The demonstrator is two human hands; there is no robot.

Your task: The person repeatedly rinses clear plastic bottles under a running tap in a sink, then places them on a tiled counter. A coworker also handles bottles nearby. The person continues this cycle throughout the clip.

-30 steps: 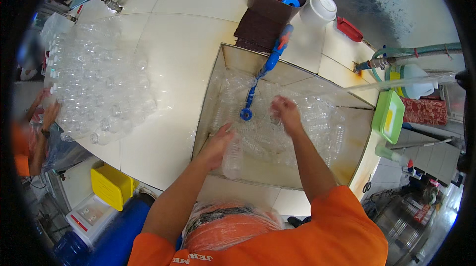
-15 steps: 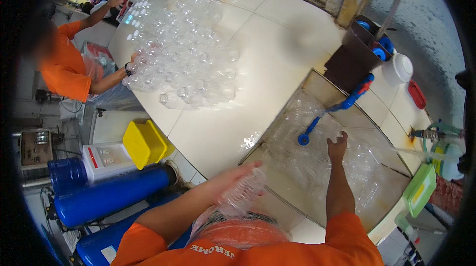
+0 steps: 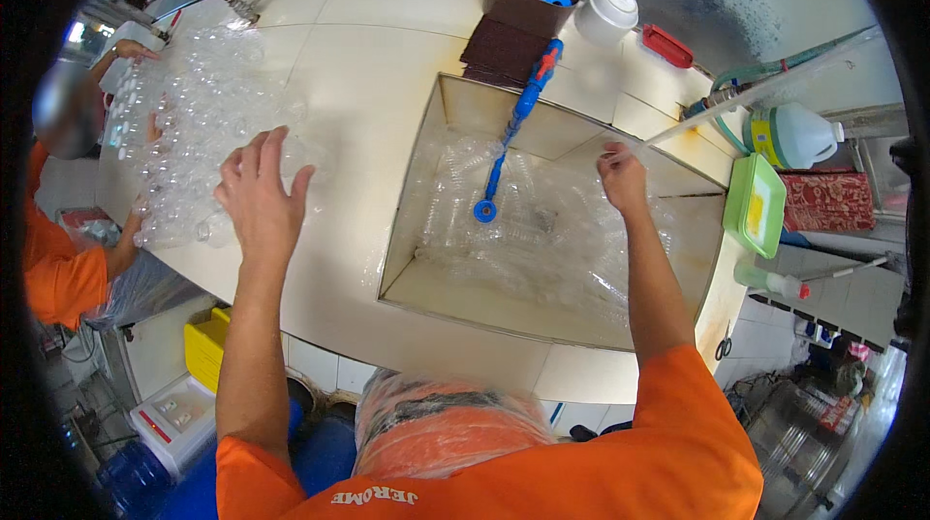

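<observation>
I hold my left hand (image 3: 260, 192) spread open, palm down, above the counter (image 3: 387, 84), its fingers just reaching the near edge of the heap of clear plastic bottles (image 3: 199, 132); it grasps nothing. My right hand (image 3: 620, 179) hangs over the sink (image 3: 455, 268), fingers loosely curled above the bottles in the basin (image 3: 542, 239); I cannot tell whether it grips one. A blue long-handled brush (image 3: 509, 127) leans into the basin. I judge the step in hand to be the transfer of bottles between sink and heap. The next move calls for a firm closing on a single slippery bottle. Another person's hand (image 3: 136, 51) works the heap's far side.
</observation>
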